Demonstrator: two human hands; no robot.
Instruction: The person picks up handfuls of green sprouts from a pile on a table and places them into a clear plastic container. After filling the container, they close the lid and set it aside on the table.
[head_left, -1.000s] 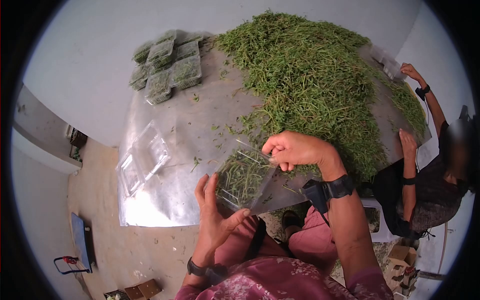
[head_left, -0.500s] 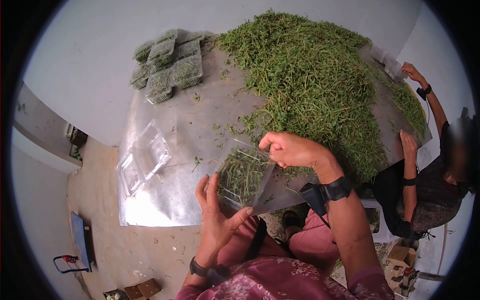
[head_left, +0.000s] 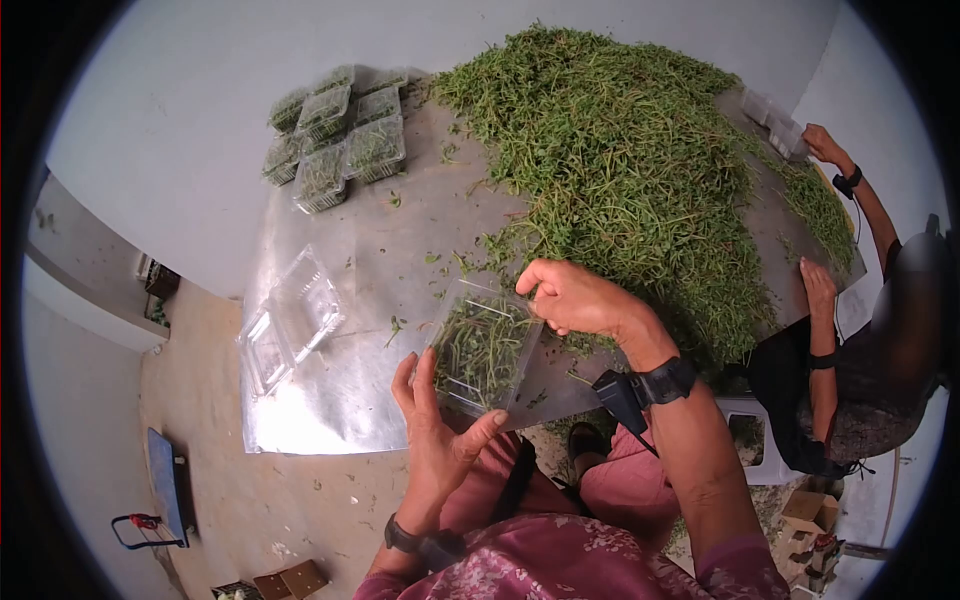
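A transparent plastic box (head_left: 485, 345) filled with green leafy stems rests near the front edge of the metal table (head_left: 400, 240). My left hand (head_left: 435, 440) grips its near left corner, thumb on the near side and fingers along the left. At the far right corner, my right hand (head_left: 585, 300) has its fingers curled in against the box edge. Just beyond the box spreads a big heap of the same green stems (head_left: 620, 170). To the left lies an unfilled plastic box (head_left: 308, 300), its lid folded open.
Several filled boxes (head_left: 375, 150) are stacked at the back left. On the right, a co-worker (head_left: 870, 370) has one hand at some plastic boxes (head_left: 775, 125) and the other near the table edge. A blue trolley (head_left: 168, 490) stands on the floor at left.
The view has shifted slightly. Both hands keep nearly the same places on the box, with the right hand's fingers still curled at its far right corner.
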